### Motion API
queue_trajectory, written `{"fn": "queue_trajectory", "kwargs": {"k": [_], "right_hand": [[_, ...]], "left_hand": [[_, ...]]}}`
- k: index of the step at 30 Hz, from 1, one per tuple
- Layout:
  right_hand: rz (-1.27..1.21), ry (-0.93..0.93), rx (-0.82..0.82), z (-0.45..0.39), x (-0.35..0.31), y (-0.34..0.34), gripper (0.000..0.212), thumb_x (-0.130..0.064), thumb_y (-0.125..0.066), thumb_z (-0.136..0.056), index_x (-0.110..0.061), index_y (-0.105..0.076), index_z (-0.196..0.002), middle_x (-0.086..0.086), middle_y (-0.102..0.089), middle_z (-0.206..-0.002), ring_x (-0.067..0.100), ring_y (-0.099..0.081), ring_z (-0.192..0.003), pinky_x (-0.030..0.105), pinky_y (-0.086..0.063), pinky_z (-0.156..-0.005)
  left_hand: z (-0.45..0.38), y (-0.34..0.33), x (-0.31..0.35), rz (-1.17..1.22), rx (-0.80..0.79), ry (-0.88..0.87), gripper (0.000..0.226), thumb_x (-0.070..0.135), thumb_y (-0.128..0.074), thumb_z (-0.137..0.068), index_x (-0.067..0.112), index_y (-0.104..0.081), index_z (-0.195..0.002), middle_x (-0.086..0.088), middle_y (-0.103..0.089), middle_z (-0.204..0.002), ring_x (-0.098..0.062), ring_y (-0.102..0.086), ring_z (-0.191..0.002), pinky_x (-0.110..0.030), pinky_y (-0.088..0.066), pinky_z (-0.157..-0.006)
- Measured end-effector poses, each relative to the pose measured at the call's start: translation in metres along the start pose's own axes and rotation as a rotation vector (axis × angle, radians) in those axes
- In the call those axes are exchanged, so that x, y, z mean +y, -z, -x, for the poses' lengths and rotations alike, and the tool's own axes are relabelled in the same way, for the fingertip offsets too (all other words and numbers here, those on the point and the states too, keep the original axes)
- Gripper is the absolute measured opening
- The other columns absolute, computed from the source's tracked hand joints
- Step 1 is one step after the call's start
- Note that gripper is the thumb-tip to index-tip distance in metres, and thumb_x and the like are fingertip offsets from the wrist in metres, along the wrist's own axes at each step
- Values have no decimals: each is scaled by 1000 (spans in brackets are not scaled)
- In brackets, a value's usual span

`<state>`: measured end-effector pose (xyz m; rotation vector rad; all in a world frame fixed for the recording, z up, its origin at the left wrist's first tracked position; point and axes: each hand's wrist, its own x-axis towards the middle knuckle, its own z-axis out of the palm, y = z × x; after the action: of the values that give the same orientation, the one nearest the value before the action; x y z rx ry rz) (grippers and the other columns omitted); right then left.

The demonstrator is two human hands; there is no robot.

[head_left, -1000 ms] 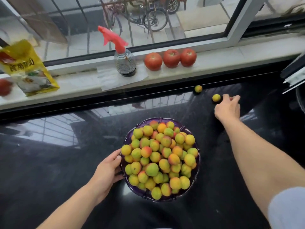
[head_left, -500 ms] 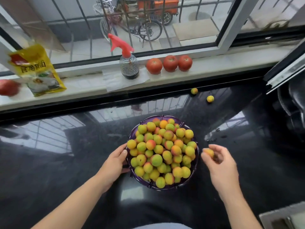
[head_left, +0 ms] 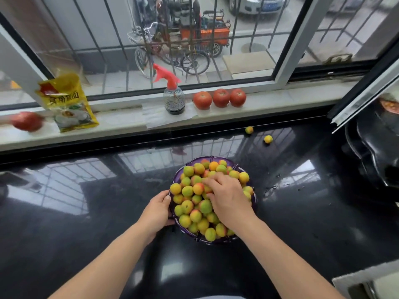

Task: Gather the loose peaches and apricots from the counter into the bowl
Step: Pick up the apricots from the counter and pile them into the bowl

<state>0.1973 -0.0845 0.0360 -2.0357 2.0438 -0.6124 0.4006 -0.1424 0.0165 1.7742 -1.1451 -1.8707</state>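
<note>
A purple bowl (head_left: pixel 212 157) heaped with small yellow-green and orange peaches and apricots (head_left: pixel 187 207) stands on the glossy black counter (head_left: pixel 302 212). My left hand (head_left: pixel 157 212) grips the bowl's left rim, thumb on the edge. My right hand (head_left: pixel 228 199) lies palm down on top of the heap, its fingers stretched over the fruit; anything under the palm is hidden. Two loose apricots lie at the back right of the counter: one (head_left: pixel 249 130) by the sill and one (head_left: pixel 268 139) a little nearer.
On the white window sill (head_left: pixel 280 100) stand a spray bottle (head_left: pixel 174 100) with a red trigger, three tomatoes (head_left: pixel 220 98), a yellow food packet (head_left: pixel 67 104) and another red fruit (head_left: pixel 27 121) at the far left. A dark appliance (head_left: pixel 377 152) sits at the right.
My right hand picked an apricot from the back right, carried it back and now rests on the pile. My left hand stayed on the rim.
</note>
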Motion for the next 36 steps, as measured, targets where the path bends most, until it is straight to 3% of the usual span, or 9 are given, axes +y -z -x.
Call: {"fn": "queue_trajectory", "kwargs": {"k": [5,10,12,14,17,20,25,31,36], "right_hand": [[33,-23,43,6,5,-1,42,-17,-77,-82,-25,-69,-122,-4,-61,-118,22,-51,-108,41,-49,-92],[-180,-90,173,0,28,22,27,-17,-68,-92,-16,-70,-118,-3,-60,-117,14,-52,-110,23,-41,-98],[-221,-231,224,-10,58,30,21,-11,-65,-92,-16,-70,-112,-5,-58,-112,10,-55,-101,21,-44,-92],[-269,-444,220,-25,99,32,23,-9,-60,-94,-17,-68,-114,-3,-57,-114,12,-60,-92,32,-51,-91],[-181,-763,78,-50,158,28,35,-16,-52,-98,-20,-57,-132,5,-46,-137,30,-61,-106,41,-48,-95],[-71,-894,-44,-78,198,25,50,-21,-50,-99,-22,-38,-148,7,-31,-147,40,-55,-113,41,-42,-89],[19,-915,-93,-134,232,15,60,-20,-49,-99,-27,-29,-155,7,-22,-153,39,-47,-123,40,-41,-92],[95,-855,-118,-136,228,-3,38,-5,-52,-95,-11,-47,-132,17,-37,-136,40,-50,-108,43,-45,-86],[-63,-839,-96,-103,206,9,27,-19,-60,-98,-20,-61,-125,12,-52,-130,33,-53,-101,33,-38,-80]], "left_hand": [[-3,-1,-2,14,49,-11,36,20,-33,-113,35,-65,-122,-2,-73,-122,-25,-73,-106,-45,-64,-75],[-6,-1,-5,34,50,-20,38,20,-33,-114,36,-64,-129,-1,-74,-124,-26,-73,-109,-43,-63,-73],[-7,0,-3,53,42,-29,40,15,-33,-114,35,-61,-135,0,-72,-127,-27,-72,-111,-43,-63,-72],[-7,0,2,48,27,-45,44,11,-33,-113,37,-56,-140,8,-69,-130,-21,-69,-115,-41,-64,-69],[-6,1,8,-4,-4,-59,51,7,-32,-113,45,-53,-138,17,-67,-127,-11,-66,-113,-35,-62,-66],[-10,3,8,-43,-21,-53,55,7,-31,-113,49,-54,-139,17,-68,-129,-11,-66,-116,-39,-63,-73],[-14,8,6,-65,-29,-26,57,7,-34,-112,52,-57,-137,17,-72,-125,-6,-70,-112,-37,-63,-75],[-21,13,6,-51,-57,-2,56,4,-34,-112,48,-57,-139,17,-73,-125,-8,-71,-113,-40,-64,-76],[-20,16,7,-48,-81,-4,55,6,-36,-112,49,-57,-139,14,-72,-126,-14,-68,-119,-43,-64,-80]]}}
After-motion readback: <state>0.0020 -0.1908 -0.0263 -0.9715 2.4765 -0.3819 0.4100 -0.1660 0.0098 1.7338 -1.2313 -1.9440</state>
